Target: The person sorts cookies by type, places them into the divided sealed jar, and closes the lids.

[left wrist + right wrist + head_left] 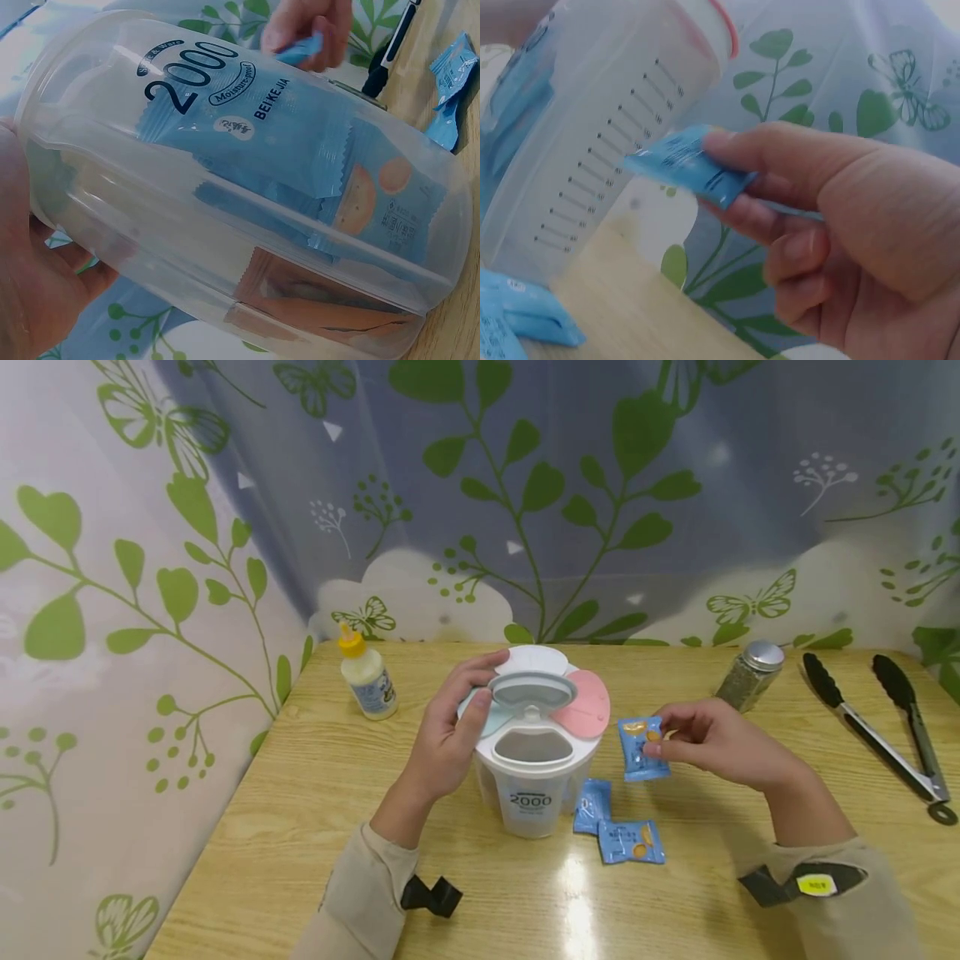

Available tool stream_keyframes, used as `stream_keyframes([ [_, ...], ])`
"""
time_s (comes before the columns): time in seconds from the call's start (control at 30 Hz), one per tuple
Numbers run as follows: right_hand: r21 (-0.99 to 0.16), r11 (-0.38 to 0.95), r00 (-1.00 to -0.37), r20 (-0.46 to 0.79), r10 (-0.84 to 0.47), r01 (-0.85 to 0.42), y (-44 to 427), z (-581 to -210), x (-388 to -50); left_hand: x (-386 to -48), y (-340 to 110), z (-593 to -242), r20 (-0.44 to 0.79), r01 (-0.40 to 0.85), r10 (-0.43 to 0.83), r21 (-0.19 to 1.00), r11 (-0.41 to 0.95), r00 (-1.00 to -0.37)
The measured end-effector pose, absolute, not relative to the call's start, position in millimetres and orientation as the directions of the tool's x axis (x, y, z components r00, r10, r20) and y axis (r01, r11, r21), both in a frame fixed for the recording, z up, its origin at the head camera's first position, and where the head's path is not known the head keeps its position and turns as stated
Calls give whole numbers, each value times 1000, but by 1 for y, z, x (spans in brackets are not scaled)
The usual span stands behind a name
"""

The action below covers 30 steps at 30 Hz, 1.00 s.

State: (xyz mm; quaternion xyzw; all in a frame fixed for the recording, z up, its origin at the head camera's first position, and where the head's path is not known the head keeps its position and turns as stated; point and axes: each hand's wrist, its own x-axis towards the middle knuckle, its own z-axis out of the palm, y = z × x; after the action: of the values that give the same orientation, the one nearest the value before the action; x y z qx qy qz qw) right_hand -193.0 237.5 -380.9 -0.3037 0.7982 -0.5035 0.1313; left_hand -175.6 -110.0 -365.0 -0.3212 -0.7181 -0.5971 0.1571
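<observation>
A clear storage container (530, 814) stands on the table, its white lid divided into flaps. The front grey flap (535, 692) is raised over its opening; the pink flap (588, 706) is down. My left hand (447, 735) holds the container at the lid's left side, thumb on top. To the right of the container, my right hand (716, 743) pinches a blue snack packet (637, 760) between thumb and fingers, above the table. Through the container wall, blue packets (262, 142) show in one compartment and a brown packet (322, 307) in another.
Two blue packets, one upper (593, 806) and one lower (633, 842), lie beside the container. A yellow-capped glue bottle (369, 681) stands at the left. Right of my right hand are a metal-capped jar (750, 675) and black-tipped tongs (877, 739). A patterned curtain (480, 527) hangs behind.
</observation>
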Motion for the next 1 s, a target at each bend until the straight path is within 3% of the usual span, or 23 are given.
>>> stream_keyframes([
  [0.23, -892, 182, -823, 281, -494, -414, 233, -364, -182, -176, -110, -366, 610, 650, 276, 755, 80, -742],
  [0.57, -847, -97, -800, 526, -289, -522, 211, -346, -165, -176, -111, -366, 610, 649, 274, 757, 77, -744],
  [0.7, -839, -179, -824, 540, -169, -513, 192, -340, -154, -175, -111, -366, 609, 648, 272, 758, 77, -745],
  [0.87, -863, -249, -884, 465, -48, -440, 170, -331, -138, -175, -110, -366, 616, 655, 278, 752, 72, -737],
  [1.0, -876, -256, -901, 431, -37, -409, 156, -327, -130, -176, -110, -366, 618, 657, 276, 750, 74, -737],
])
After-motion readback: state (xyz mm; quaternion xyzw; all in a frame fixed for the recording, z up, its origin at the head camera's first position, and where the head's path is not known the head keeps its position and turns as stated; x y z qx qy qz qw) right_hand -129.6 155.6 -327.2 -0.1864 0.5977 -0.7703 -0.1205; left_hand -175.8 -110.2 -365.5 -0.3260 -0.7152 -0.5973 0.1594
